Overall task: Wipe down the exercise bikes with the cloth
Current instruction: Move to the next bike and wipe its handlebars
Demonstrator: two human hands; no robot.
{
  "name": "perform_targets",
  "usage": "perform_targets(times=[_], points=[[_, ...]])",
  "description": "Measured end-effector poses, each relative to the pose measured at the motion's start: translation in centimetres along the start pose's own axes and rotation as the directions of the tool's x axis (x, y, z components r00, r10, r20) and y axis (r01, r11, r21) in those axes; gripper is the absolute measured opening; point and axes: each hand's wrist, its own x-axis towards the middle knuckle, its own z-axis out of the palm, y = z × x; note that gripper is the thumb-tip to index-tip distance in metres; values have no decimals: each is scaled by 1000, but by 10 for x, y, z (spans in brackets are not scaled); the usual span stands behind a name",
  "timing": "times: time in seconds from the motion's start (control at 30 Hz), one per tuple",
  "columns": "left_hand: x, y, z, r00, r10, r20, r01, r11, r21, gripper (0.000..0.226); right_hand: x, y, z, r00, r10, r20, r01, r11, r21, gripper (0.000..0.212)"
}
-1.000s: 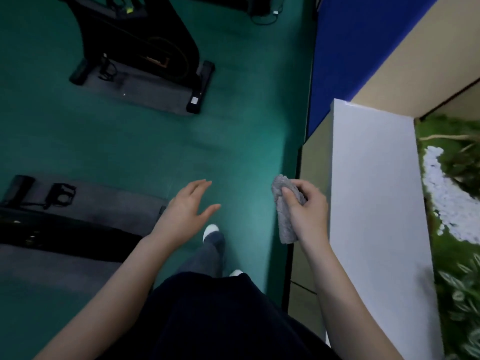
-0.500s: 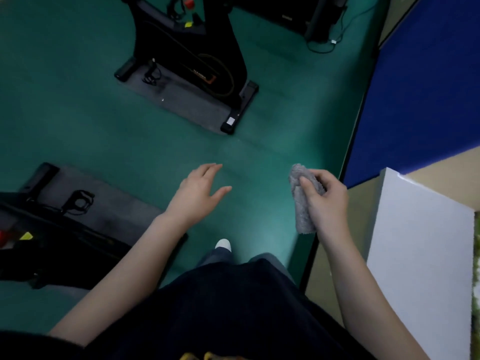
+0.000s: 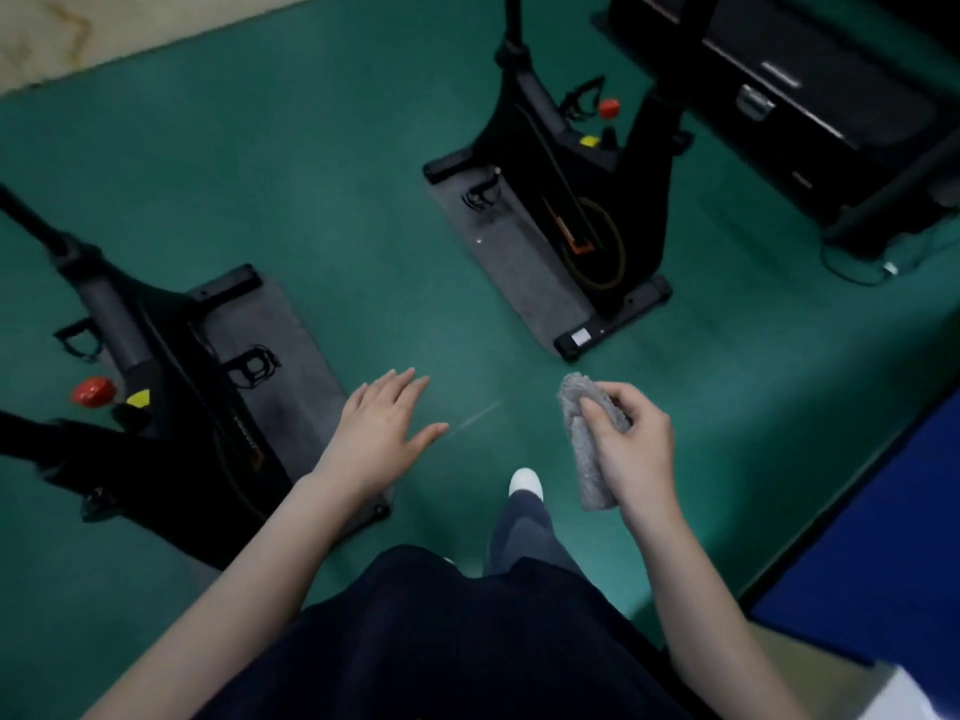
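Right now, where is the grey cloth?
In the head view, the grey cloth is right of centre, gripped in the right hand over the green floor, nearer than the base of the exercise bike ahead.

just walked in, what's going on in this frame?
A person stands on the green floor facing two black exercise bikes on grey mats. The right hand grips a bunched grey cloth. The left hand is open and holds nothing. The near bike is at the left and the far bike is ahead. The cloth touches neither, so wiping is not under way here.
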Motion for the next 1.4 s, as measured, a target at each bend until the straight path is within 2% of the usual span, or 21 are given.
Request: perform_targets(times=[0.17,0.43,0.57,0.73,0.97,1.17,1.3,1.4], points=[[47,40,-10,989,-141,-34,139,988,-61,67,87,-14,-17,977,-116,178,131,989,-75,12],[96,71,-26,951,-287,-115,275,955,-115,67,191,-38,-13,943,-134,306,157,986,-53,13],[102,51,-32,893,-435,-117,412,894,-177,67,222,-59,22,884,-178,432,223,973,-56,10],[117,11,-43,824,-555,-110,521,820,-235,67,249,-89,86,804,-236,546,305,952,-37,14],[174,-53,-79,769,-630,-108,572,754,-321,67,293,-145,170,696,-300,652,418,908,-29,10],[210,-113,-132,712,-673,-202,597,731,-330,66,328,-197,244,668,-325,670,445,895,-9,10],[206,-138,-145,624,-758,-190,659,641,-393,66,330,-227,295,573,-341,746,481,876,32,12],[197,-152,-144,544,-828,-140,712,543,-446,66,327,-248,334,456,-363,813,523,848,85,13]])
